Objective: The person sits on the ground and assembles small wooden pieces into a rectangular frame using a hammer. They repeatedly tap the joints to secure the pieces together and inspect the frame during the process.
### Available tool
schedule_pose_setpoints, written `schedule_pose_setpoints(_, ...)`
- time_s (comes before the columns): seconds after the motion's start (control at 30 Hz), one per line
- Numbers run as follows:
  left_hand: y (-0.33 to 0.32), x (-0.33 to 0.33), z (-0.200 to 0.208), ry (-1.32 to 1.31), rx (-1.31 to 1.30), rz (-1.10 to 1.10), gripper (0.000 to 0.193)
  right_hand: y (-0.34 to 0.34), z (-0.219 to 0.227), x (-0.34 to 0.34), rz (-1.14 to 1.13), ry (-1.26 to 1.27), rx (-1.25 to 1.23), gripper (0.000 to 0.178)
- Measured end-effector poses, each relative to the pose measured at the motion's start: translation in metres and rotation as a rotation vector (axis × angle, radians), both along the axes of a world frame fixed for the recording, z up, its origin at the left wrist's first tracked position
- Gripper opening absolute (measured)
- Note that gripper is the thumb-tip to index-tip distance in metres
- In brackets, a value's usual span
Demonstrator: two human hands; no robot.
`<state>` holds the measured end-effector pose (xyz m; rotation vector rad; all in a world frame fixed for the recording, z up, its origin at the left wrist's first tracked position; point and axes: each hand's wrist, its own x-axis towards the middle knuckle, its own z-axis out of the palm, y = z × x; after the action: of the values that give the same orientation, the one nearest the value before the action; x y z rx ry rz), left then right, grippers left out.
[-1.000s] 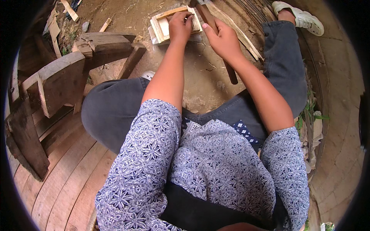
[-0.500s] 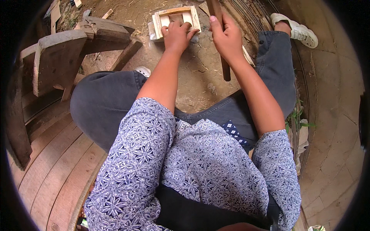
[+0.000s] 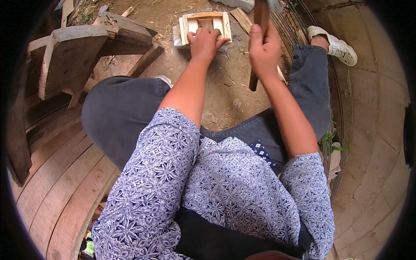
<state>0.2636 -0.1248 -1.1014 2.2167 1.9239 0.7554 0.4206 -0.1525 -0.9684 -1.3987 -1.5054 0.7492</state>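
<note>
A small rectangular wooden frame of pale strips rests on a light block on the ground, ahead of me. My left hand grips its near side, fingers curled over the edge and thumb and little finger spread along it. What lies under those fingertips is hidden. Raised to the right of the frame is a hammer, my right hand closed round its wooden handle. Its grey metal head is blurred and partly cut off at the top of the view. The hammer and the frame are apart.
Rough wooden pieces, joined together, stand at my left above some planks. Long thin rods run along the right, beside a wall-like tan surface. A loose wood strip lies beyond the frame.
The hammer and my right hand have shifted right, and the hammer's head has come into view. My left hand stays on the frame. The whole view has shifted slightly.
</note>
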Motion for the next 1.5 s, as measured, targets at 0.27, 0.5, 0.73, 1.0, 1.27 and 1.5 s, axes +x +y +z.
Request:
schedule_pose_setpoints(0.27,-0.015,-0.004,0.01,-0.002,-0.047,0.012,0.038,-0.016,0.026,-0.013,-0.004,0.041,-0.172,0.037)
schedule_pose_setpoints(0.5,-0.004,0.001,0.022,-0.01,-0.115,-0.013,0.04,-0.009,-0.036,-0.001,-0.031,-0.15,-0.025,0.037)
schedule_pose_setpoints(0.73,-0.009,-0.009,0.022,0.01,-0.064,0.025,0.039,0.0,0.02,-0.004,-0.004,0.209,-0.056,0.031)
schedule_pose_setpoints(1.0,-0.011,-0.003,0.014,0.005,-0.024,0.025,0.04,-0.008,-0.057,0.007,-0.058,-0.16,-0.233,0.03)
schedule_pose_setpoints(1.27,-0.007,0.003,0.02,-0.041,-0.048,0.0,0.039,-0.009,-0.047,0.008,-0.09,-0.1,-0.023,0.035)
schedule_pose_setpoints(1.5,-0.015,-0.004,0.015,0.06,-0.095,0.004,0.048,-0.018,0.024,-0.011,-0.038,0.085,0.027,0.029)
